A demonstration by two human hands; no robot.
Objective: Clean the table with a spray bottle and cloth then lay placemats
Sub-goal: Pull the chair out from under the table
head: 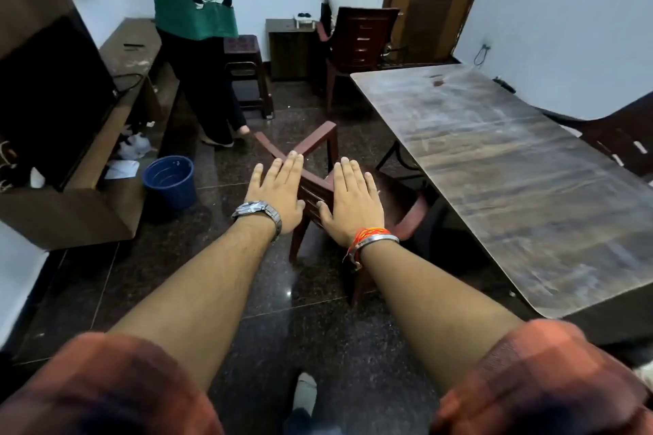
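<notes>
Left grip [279, 192] and right grip [353, 203] hover flat and wide over a chair [318, 138], holding nothing. The streaky counter [494, 159] stands to the right, apparently still uncleaned. Next comes fetching the spray bottle and cloth, neither of which is visible.

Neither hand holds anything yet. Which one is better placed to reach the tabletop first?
Right, probably. The right hand is flat, free and on the side where the table runs; the left hand, equally free, lies further from it, toward the blue bucket.

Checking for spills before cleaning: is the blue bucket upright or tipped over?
Upright: the blue bucket stands on its base, with its open rim facing up.
</notes>
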